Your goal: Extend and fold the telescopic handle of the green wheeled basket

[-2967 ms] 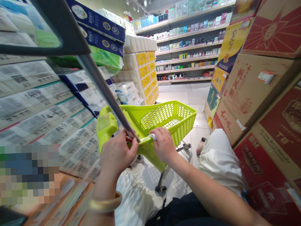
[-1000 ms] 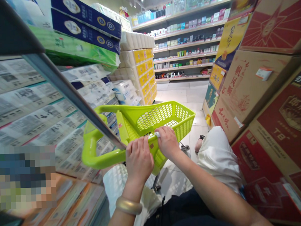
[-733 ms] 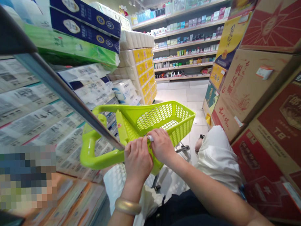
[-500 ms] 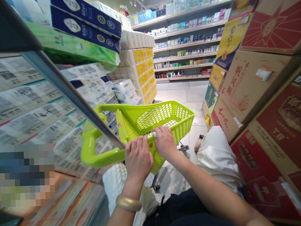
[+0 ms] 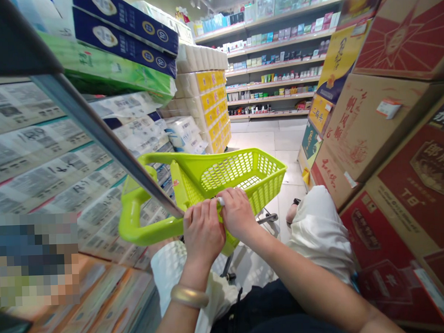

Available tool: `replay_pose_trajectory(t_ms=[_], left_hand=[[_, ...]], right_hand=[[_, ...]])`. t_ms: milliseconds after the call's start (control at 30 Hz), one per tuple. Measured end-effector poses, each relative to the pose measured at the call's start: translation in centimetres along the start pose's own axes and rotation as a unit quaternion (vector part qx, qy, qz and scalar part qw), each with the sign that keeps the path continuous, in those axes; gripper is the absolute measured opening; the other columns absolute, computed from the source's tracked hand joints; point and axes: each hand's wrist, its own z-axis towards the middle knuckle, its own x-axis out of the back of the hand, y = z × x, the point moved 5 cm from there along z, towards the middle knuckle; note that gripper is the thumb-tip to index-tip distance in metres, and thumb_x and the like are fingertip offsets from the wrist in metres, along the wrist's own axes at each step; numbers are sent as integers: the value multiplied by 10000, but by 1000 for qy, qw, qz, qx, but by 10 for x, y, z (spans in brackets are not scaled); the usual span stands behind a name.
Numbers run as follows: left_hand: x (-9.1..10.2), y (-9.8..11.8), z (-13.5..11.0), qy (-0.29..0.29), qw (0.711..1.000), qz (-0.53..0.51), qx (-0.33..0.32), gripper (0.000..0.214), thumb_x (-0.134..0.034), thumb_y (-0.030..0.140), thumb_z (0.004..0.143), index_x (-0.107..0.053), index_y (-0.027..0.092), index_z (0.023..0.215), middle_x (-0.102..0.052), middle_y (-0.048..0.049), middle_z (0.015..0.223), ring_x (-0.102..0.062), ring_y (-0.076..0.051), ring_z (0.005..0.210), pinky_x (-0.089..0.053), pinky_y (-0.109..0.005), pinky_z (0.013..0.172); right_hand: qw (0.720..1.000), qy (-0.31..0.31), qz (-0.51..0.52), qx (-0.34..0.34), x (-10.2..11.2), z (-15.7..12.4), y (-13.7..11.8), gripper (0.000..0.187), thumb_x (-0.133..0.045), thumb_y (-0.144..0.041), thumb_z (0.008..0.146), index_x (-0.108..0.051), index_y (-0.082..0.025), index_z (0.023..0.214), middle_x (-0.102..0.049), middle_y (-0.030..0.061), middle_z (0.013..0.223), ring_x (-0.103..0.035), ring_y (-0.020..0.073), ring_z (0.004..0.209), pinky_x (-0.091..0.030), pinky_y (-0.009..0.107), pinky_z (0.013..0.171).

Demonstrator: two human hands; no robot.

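A lime-green shopping cart with a mesh basket stands in front of me. My left hand, below a gold bangle, curls over the cart's near rim by the handle. Beside it, my right hand is wrapped over the same rim, its fingers touching or nearly touching the left ones. A small white thing shows at the right hand's fingers; I cannot tell what it is. A grey metal bar slants from a dark piece at upper left down to the cart by my left hand.
Packs of tissue paper are stacked on the left. Cardboard cartons rise close on the right. A pale tiled floor leads to shelves of small boxes and bottles. My legs in white trousers flank the cart.
My right hand has slid slightly left along the rim, closer to my left hand. The cart and surroundings stay almost the same.
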Motion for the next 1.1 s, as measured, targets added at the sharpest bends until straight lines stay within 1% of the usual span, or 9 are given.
replay_pose_trajectory(t_ms=[100,233,300,500,600,733,800,967,1100], left_hand=[[0,-1,0,-3,1000,9,-4,430,-493,178,791,-578,121,1209,-664,-146,1125,-547,-296,1084,-305,-439,993],[1,0,-1,-6,1000,20,-4,448,-489,143,768,-579,116,1206,-667,-133,1121,-549,-288,1082,-302,-431,997],[1,1,0,-4,1000,23,-4,448,-491,141,766,-578,115,1205,-668,-132,1117,-550,-288,1077,-301,-430,996],[1,1,1,-2,1000,5,-9,428,-486,183,802,-572,117,1216,-662,-154,1124,-545,-302,1084,-310,-447,984],[1,1,0,-4,1000,14,-10,446,-490,162,780,-570,116,1216,-663,-148,1129,-544,-299,1089,-307,-442,989],[0,1,0,-5,1000,22,-7,460,-496,136,757,-573,130,1211,-664,-133,1129,-547,-293,1082,-305,-435,989],[0,1,0,-3,1000,22,-6,454,-496,140,760,-575,127,1207,-664,-134,1124,-547,-293,1079,-305,-435,988],[0,0,0,-5,1000,20,-14,435,-500,189,792,-573,100,1211,-661,-148,1126,-541,-296,1082,-308,-439,987],[1,-1,0,-12,1000,12,-9,461,-503,145,762,-574,108,1216,-659,-144,1136,-539,-295,1096,-312,-440,992]], right_hand=[[1000,-1,10,14,-1,-1,-3,234,-446,-100,893,-612,-203,1023,-633,69,1011,-519,218,984,-356,377,1013],[1000,-3,-12,-5,3,1,14,218,-463,-94,873,-618,-190,993,-627,72,977,-520,225,970,-369,373,991],[999,2,-26,-21,5,1,18,211,-473,-87,863,-622,-181,980,-626,78,966,-517,232,961,-379,376,972],[1000,9,2,11,1,-2,-4,231,-461,-97,884,-616,-204,1017,-636,65,1012,-519,221,984,-365,370,1000],[1000,4,9,15,1,-1,2,224,-472,-107,878,-614,-202,1023,-635,65,1013,-522,219,985,-355,377,1019],[1000,11,-12,-25,5,1,19,225,-460,-93,866,-619,-197,986,-628,78,978,-519,231,975,-371,391,994],[999,11,-13,-27,4,1,16,229,-458,-86,861,-621,-195,980,-627,82,979,-516,233,974,-375,394,986],[1000,5,12,12,0,-1,-3,252,-442,-87,882,-618,-200,1023,-635,69,1014,-519,216,992,-355,379,1020],[1000,0,6,3,2,0,9,239,-471,-96,861,-616,-201,1018,-630,72,1000,-520,226,990,-361,389,1009]])
